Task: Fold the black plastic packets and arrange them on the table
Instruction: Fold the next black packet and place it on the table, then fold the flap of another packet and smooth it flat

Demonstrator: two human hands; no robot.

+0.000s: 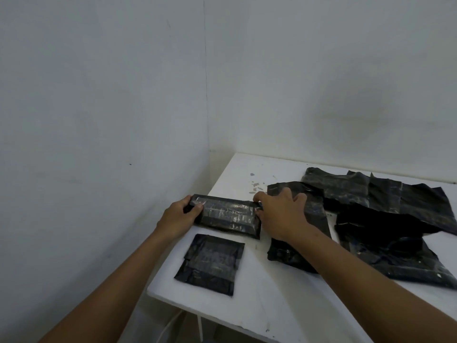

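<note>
Mostly undone, I'd say. The white desk (272, 305) carries a big loose pile (385, 206) of black packets off to the right of the folded square (212, 263), several of them not folded yet. Just behind the square lies a half-folded strip (227, 216), probably one fold short. The square itself looks finished. Left hand (179, 214) and right hand (279, 211) each have their grip clamped on a strip end.

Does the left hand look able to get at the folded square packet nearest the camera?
Probably, once freed: the left hand grips the long packet, but only bare table separates it from the square packet.
</note>
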